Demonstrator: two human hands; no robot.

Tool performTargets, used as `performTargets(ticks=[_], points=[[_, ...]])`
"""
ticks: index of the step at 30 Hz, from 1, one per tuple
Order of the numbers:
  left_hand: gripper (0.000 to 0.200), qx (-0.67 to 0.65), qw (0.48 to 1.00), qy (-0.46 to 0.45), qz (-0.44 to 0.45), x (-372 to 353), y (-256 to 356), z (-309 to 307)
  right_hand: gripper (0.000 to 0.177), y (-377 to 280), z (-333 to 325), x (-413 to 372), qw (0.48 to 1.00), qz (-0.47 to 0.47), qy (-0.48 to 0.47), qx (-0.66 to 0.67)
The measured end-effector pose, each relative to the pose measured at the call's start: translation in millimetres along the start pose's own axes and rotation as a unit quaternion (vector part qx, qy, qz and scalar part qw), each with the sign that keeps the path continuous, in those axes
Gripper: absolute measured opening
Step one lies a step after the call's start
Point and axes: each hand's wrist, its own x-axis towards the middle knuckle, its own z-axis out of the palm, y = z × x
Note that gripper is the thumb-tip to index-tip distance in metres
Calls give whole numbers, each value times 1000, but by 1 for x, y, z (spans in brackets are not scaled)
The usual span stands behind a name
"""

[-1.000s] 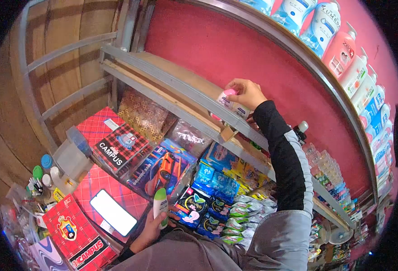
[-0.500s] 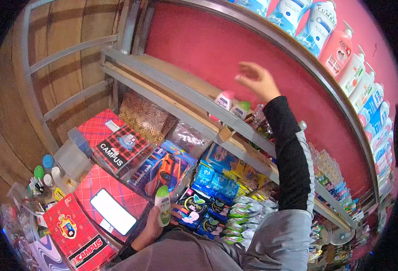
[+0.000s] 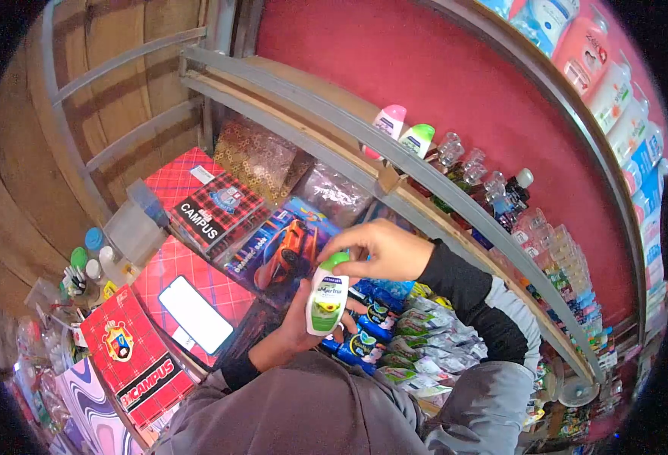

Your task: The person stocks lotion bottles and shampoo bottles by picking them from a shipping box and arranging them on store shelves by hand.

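Note:
A small white lotion bottle (image 3: 328, 303) with a green cap and a "Marina" label stands nearly upright in front of me. My left hand (image 3: 290, 326) wraps round its body from behind, fingertips showing on the far side. At the top, my right hand (image 3: 383, 250) closes its thumb and fingers on the green cap. Two similar bottles, one pink-capped (image 3: 388, 121) and one green-capped (image 3: 417, 139), sit side by side on the shelf above, partly behind the metal rail.
A metal rail (image 3: 296, 91) edges the shelf. Glass bottles (image 3: 470, 168) line it farther right. Below lie "Campus" books (image 3: 216, 208), a drawing book (image 3: 281, 246), a phone with a white screen (image 3: 195, 315) and several packets (image 3: 432, 334). Pump bottles (image 3: 582, 57) stand on the upper shelf.
My right hand has come down from the shelf to the bottle's cap. The left hand has raised the bottle slightly and to the right. The view has shifted.

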Motion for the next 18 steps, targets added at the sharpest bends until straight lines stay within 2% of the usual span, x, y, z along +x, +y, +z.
performTargets(ticks=[4, 7, 8, 9, 10, 11, 12, 13, 14, 16, 18], points=[[96, 46, 999, -20, -14, 0, -6, 0, 24, 7, 10, -11, 991, 12, 16, 130], [95, 23, 1000, -21, 5, -5, -3, 12, 25, -30, -21, -24, 999, 18, 34, 16], [94, 7, 999, -39, -9, -6, -2, 5, 26, -36, -40, -29, 995, -17, 94, 2], [93, 15, 1000, -13, -3, -9, -4, 0, 28, -51, -66, -38, 990, 4, 138, -33], [92, 23, 1000, 14, 2, -13, -5, -4, 28, -58, -91, -45, 977, 18, 213, 0], [89, 27, 999, 32, -3, -18, -7, -8, 25, -61, -117, -50, 960, -24, 279, -26], [86, 32, 999, 43, -4, -23, -8, -12, 25, -72, -141, -56, 941, -42, 330, -61], [83, 37, 998, 54, -4, -27, -9, -16, 25, -66, -167, -60, 910, -55, 376, -165], [81, 41, 997, 67, -3, -32, -11, -20, 25, -65, -185, -60, 891, -57, 414, -181], [80, 28, 997, 78, -4, -37, -14, -28, 26, -46, -217, -58, 822, -3, 476, -313], [77, 42, 995, 85, 1, -39, -13, -32, 27, -11, -235, -49, 792, -11, 466, -394]])
